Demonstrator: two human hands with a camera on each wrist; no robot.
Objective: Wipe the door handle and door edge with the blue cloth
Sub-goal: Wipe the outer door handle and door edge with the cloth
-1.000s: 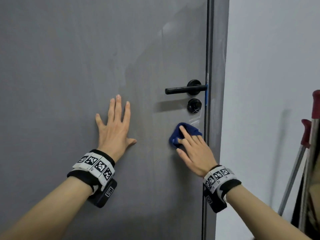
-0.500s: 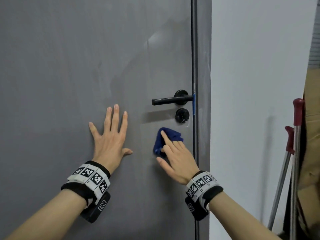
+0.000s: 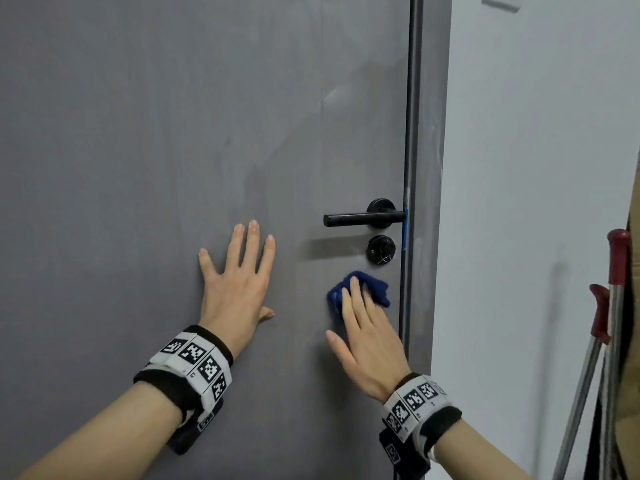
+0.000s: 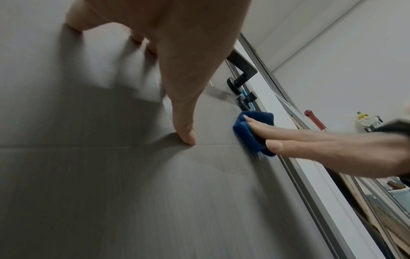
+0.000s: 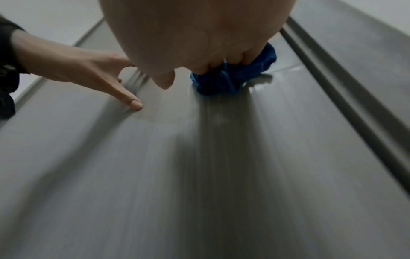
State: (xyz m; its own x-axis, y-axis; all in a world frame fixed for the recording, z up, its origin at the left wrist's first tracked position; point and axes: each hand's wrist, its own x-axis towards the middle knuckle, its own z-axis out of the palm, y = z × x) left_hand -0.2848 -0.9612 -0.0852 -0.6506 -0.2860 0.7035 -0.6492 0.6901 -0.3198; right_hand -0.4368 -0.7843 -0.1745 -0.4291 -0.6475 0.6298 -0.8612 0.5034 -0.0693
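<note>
The flat grey matt door [image 3: 173, 133] fills the left and middle of the head view, shut into its grey frame [image 3: 429, 168], with the door edge [image 3: 410, 98] as a dark upright seam right of centre. The left hand [image 3: 239, 289] lies spread and flat on the panel at lower centre, fingers straight, holding nothing; I judge it braces the door so that rubbing does not rock it. The right hand [image 3: 367, 337], lower right of centre, presses the crumpled dark-blue cloth [image 3: 377, 289] against the panel with straight fingers, the grip flat rather than closed round it, which suits sliding. The cloth sits just below the round black lock knob [image 3: 381, 249] and beside the seam. Above it the slim black lever door handle [image 3: 360, 219] juts leftward, matt and untouched. A pale blur trails the cloth in the right wrist view, too smeared to read.
</note>
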